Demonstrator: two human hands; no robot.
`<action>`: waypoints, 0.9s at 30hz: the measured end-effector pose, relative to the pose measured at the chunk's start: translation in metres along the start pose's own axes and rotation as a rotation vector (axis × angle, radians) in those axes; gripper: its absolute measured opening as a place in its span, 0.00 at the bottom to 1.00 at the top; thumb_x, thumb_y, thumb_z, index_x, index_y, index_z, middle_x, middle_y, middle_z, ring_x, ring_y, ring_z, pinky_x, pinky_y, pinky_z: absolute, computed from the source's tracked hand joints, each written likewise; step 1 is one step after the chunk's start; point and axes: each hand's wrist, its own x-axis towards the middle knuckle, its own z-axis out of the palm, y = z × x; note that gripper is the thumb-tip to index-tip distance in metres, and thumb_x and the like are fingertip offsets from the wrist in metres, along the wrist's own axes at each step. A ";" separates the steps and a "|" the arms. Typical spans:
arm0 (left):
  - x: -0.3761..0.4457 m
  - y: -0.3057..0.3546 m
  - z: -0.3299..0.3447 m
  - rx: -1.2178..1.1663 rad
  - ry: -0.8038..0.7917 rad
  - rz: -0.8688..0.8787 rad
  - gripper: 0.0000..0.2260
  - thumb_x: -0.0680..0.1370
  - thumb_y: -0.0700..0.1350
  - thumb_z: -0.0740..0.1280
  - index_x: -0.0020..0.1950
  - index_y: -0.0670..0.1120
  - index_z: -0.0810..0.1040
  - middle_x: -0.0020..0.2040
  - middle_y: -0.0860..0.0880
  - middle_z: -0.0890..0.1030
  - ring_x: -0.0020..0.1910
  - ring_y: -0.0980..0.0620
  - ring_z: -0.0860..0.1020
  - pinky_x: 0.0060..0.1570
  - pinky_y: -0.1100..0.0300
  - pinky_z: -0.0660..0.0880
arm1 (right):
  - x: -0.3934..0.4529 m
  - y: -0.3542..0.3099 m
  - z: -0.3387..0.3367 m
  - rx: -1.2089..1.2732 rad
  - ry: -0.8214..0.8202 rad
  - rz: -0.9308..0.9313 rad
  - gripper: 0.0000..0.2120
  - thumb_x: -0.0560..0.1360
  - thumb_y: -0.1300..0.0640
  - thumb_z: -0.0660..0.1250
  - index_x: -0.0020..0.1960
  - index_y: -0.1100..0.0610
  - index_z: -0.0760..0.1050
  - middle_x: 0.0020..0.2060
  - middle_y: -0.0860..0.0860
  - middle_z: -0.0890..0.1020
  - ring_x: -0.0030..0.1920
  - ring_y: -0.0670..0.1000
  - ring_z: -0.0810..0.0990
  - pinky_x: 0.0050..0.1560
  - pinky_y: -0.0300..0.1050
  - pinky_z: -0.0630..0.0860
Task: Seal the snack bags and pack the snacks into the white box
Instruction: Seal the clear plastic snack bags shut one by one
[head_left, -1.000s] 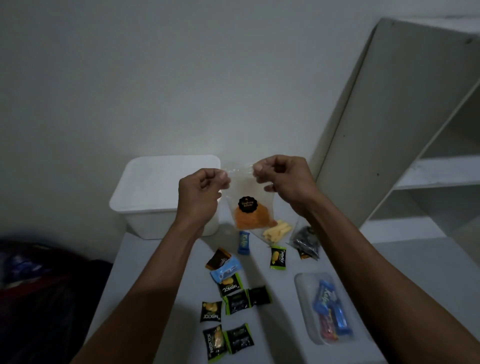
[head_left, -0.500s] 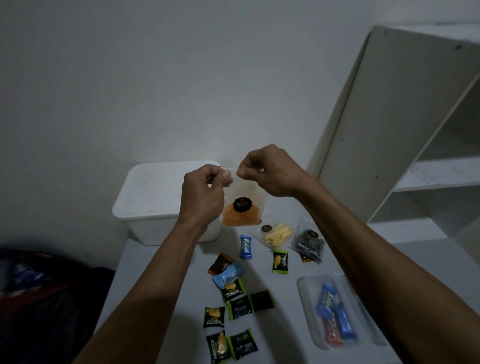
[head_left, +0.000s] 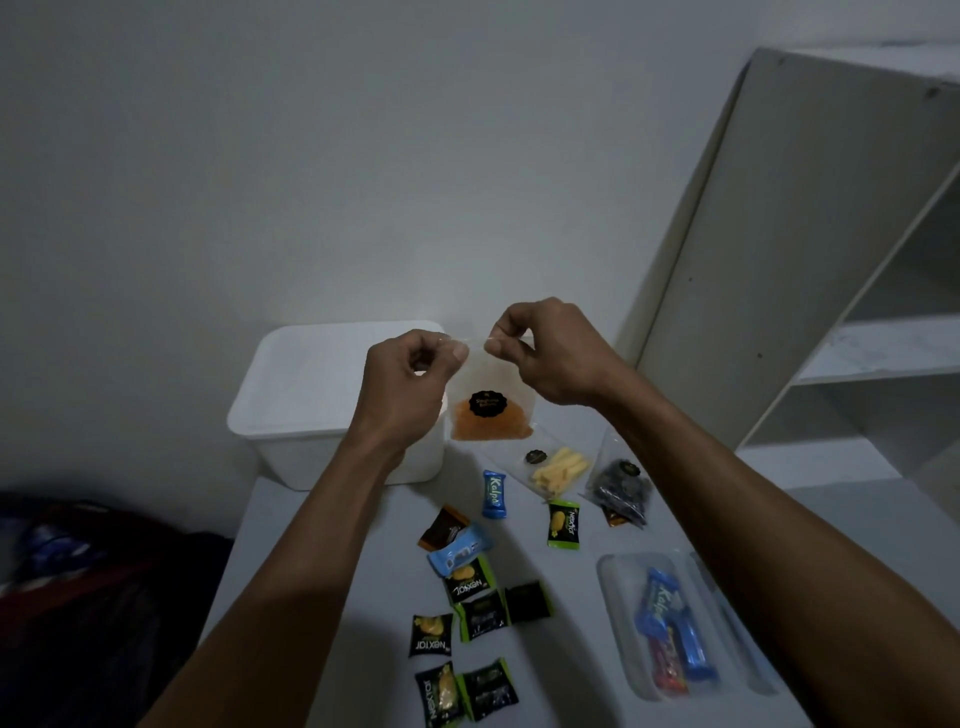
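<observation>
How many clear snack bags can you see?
3: the orange-snack bag held up by both hands, the yellow-stick bag and the dark-snack bag lying on the table.

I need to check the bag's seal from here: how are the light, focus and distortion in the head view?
Head view: dim and bluish, no glare; both forearms throw shadows on the table. The left hand and right hand pinch the clear bag, whose top edge barely shows. Wide-angle bending tilts the shelf. Wrapper print is legible, not blurred.
</observation>
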 end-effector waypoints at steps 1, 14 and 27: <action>0.000 0.001 0.001 0.002 -0.011 0.004 0.03 0.77 0.42 0.70 0.44 0.46 0.83 0.42 0.51 0.84 0.44 0.56 0.81 0.46 0.67 0.76 | 0.000 -0.001 0.001 0.001 -0.005 0.001 0.04 0.78 0.52 0.68 0.45 0.50 0.77 0.44 0.44 0.82 0.47 0.46 0.80 0.47 0.44 0.75; 0.005 -0.001 -0.002 -0.005 -0.010 0.002 0.03 0.75 0.43 0.72 0.41 0.49 0.83 0.41 0.53 0.84 0.43 0.57 0.81 0.45 0.65 0.76 | -0.002 0.005 0.003 0.016 0.021 0.002 0.08 0.79 0.52 0.67 0.48 0.56 0.80 0.42 0.44 0.80 0.45 0.43 0.78 0.39 0.30 0.67; 0.015 -0.012 -0.004 -0.017 0.028 -0.033 0.05 0.74 0.43 0.74 0.39 0.51 0.83 0.41 0.50 0.84 0.47 0.49 0.82 0.51 0.52 0.79 | -0.007 0.011 0.003 0.117 0.065 0.053 0.05 0.77 0.51 0.70 0.44 0.51 0.80 0.41 0.42 0.82 0.44 0.38 0.79 0.40 0.29 0.69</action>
